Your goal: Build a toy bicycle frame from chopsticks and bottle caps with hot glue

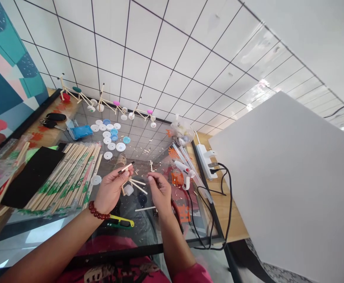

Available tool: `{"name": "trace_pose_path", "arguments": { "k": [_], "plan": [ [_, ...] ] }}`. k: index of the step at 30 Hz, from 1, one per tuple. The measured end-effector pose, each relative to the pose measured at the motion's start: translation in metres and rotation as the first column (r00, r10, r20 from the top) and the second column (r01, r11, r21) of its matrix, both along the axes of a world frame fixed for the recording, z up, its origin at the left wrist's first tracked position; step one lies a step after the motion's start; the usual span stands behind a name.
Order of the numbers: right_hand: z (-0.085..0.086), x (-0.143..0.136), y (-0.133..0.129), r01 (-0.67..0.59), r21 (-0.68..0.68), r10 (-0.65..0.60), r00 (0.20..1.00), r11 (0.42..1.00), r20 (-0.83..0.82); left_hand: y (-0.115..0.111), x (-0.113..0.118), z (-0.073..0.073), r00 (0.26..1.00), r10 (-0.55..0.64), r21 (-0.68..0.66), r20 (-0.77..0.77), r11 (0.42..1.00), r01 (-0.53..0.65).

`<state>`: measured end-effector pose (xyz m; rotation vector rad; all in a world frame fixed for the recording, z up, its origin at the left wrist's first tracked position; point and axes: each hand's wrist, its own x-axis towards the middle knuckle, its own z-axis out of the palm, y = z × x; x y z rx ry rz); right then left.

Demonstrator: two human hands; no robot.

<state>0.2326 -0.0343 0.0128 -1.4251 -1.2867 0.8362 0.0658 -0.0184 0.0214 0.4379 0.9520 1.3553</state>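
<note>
My left hand [110, 190] is closed, pinching a short wooden stick with black ends [126, 169] between thumb and fingers. Just beneath those fingertips several thin wooden sticks [138, 184] fan out beside a whitish cap [128, 190]; whether they are joined to the held piece I cannot tell. My right hand [160, 192] pinches a short pale wooden stick [151, 166], which points up from the thumb and fingertips. Another loose stick [145, 209] lies on the glass tabletop near the right wrist. A yellow-green utility knife [121, 222] rests below my left hand.
Bottle caps [107, 134] and wood scraps litter the glass. Bagged chopsticks [68, 177] and a black sheet [33, 177] lie left. A glue gun [185, 171], corded power strip [205, 159] and bag of caps [182, 131] are right. Small stick-and-cap models [101, 103] line the wall.
</note>
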Motion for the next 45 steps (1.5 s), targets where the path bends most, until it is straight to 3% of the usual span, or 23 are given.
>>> {"name": "trace_pose_path", "arguments": {
  "k": [3,6,13,22,31,36,45],
  "plan": [
    [0.001,0.002,0.001,-0.009,-0.029,0.008,0.999,1.0,-0.04,-0.002,0.0,-0.002,0.998,0.045,0.045,-0.044,0.998,-0.043],
    [-0.003,0.004,0.003,-0.101,-0.096,0.089,0.988,0.99,-0.126,-0.003,-0.001,-0.006,0.99,0.063,0.133,-0.127,0.99,-0.047],
    [-0.02,0.007,0.01,-0.171,-0.191,0.131,0.969,0.967,-0.208,-0.004,-0.003,-0.008,0.957,-0.016,0.179,-0.291,0.981,0.071],
    [-0.017,0.002,0.014,-0.168,-0.238,0.071,0.927,0.956,-0.368,-0.006,0.0,-0.011,0.965,-0.14,0.178,-0.223,0.967,0.181],
    [-0.015,0.0,0.013,-0.195,-0.227,0.077,0.893,0.954,-0.443,-0.001,0.002,-0.021,0.992,-0.089,0.041,-0.088,0.995,0.093],
    [-0.015,-0.003,0.014,-0.178,-0.242,0.048,0.886,0.954,-0.461,-0.002,0.005,-0.023,0.995,-0.075,0.048,-0.071,0.996,0.079],
    [-0.017,0.003,0.016,-0.177,-0.224,-0.004,0.776,0.958,-0.631,-0.005,0.004,-0.014,0.956,-0.242,0.007,-0.166,0.969,0.247]
  ]
}}
